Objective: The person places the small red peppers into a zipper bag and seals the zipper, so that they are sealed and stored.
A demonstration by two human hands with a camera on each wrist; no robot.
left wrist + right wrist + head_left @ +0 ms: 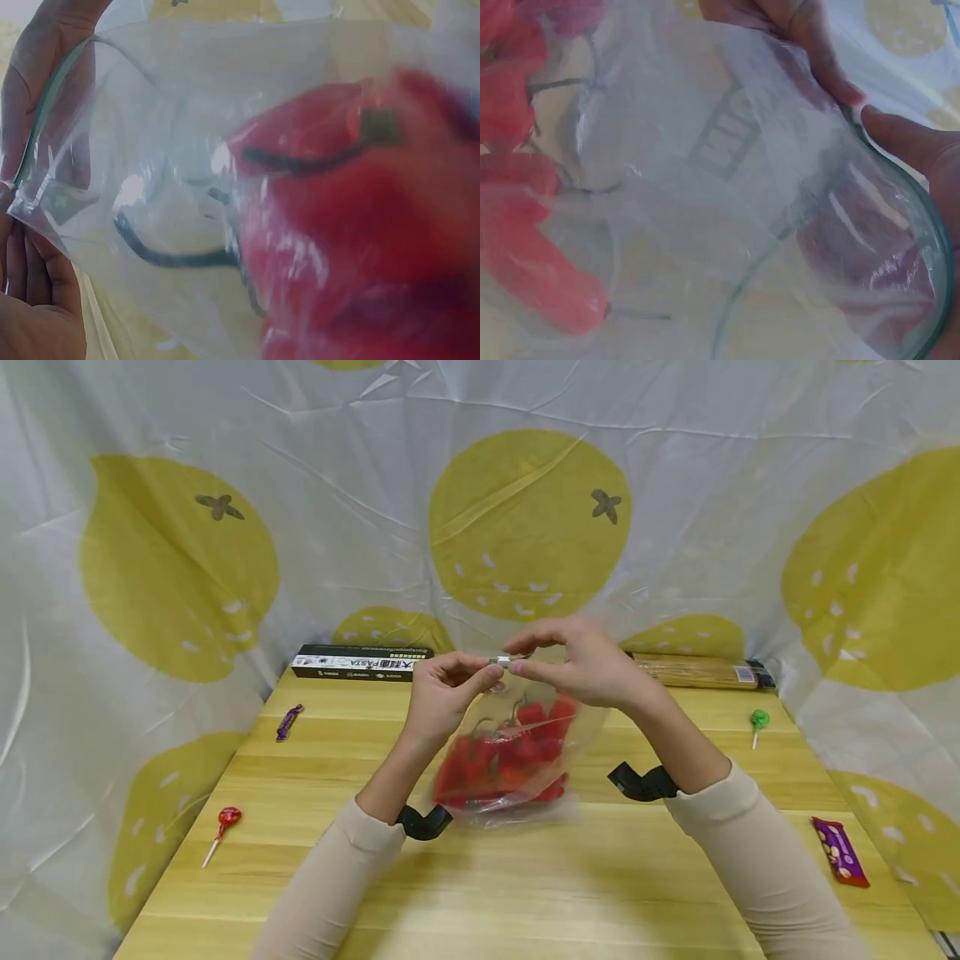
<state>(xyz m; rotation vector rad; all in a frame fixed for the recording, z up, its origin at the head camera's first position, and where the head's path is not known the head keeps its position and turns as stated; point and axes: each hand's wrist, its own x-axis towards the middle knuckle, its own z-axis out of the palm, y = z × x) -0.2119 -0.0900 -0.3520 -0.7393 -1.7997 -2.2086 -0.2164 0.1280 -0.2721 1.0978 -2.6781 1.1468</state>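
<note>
A clear plastic zip bag with several red peppers in it hangs over the middle of the table, peppers at the bottom. My left hand pinches the top edge of the bag between thumb and fingers. Close beside it, my right hand pinches the same edge with thumb and forefinger. A green zip strip runs along the bag's mouth and bows outward in the right wrist view. Dark green stems show through the plastic in the left wrist view.
A black and white pasta box and a pack of spaghetti lie along the back. On the left are a purple-wrapped candy and a red lollipop; on the right, a green lollipop and a purple snack packet.
</note>
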